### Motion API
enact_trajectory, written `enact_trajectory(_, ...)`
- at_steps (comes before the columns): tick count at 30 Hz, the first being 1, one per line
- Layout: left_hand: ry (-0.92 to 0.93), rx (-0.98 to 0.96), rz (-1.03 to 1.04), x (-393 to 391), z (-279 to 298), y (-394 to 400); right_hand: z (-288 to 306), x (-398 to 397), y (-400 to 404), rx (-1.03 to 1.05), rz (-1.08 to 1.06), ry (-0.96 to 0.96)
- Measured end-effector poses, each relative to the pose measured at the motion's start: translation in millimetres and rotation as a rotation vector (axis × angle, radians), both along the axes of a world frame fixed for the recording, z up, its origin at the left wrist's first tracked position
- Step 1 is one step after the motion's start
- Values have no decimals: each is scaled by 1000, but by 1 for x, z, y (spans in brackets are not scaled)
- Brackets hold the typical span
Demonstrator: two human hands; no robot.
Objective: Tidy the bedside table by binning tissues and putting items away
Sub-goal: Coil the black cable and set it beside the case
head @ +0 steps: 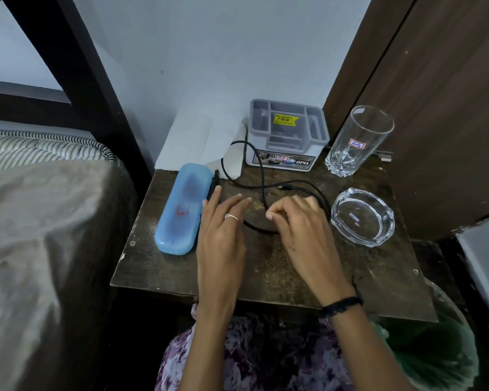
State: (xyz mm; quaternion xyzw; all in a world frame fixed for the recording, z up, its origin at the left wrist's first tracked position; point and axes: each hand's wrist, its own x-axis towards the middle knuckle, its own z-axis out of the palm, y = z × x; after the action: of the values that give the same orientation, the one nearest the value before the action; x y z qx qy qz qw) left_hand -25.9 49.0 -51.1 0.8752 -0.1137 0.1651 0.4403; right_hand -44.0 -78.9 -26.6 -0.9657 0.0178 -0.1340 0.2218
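Note:
A black cable [261, 176] lies in loops across the dark wooden bedside table [164, 266]. My left hand [223, 230] hovers over the table with fingers spread, just right of a blue plastic case [181, 207]. My right hand [299, 224] rests on the cable's near loop with fingers curled over it; whether it grips the cable is unclear. A grey organiser box [287, 136] with a yellow price sticker stands at the back. No tissues are visible on the table.
A tall drinking glass [356, 142] stands at the back right, with a glass ashtray [362, 218] in front of it. A bed [45, 221] borders the table on the left, a brown cupboard [449, 108] on the right. A green bag [432, 354] sits low at the right.

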Motion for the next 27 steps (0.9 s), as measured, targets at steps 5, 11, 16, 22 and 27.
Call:
enact_trajectory(5,52,-53,30,16,11,-7,-7,9,5,-39,34,74)
enact_trajectory(11,125,38,-116,46,22,-9,-31,16,14,-211,26,-4)
enact_trajectory(16,202,146,-231,46,21,-13,-22,17,-6,-65,-3,-122)
enact_trajectory(22,212,30,-368,40,24,-23,-9,18,-26,216,-98,-376)
enact_trajectory(27,359,-660,-417,40,32,-32,-10,28,-33,488,-147,-467)
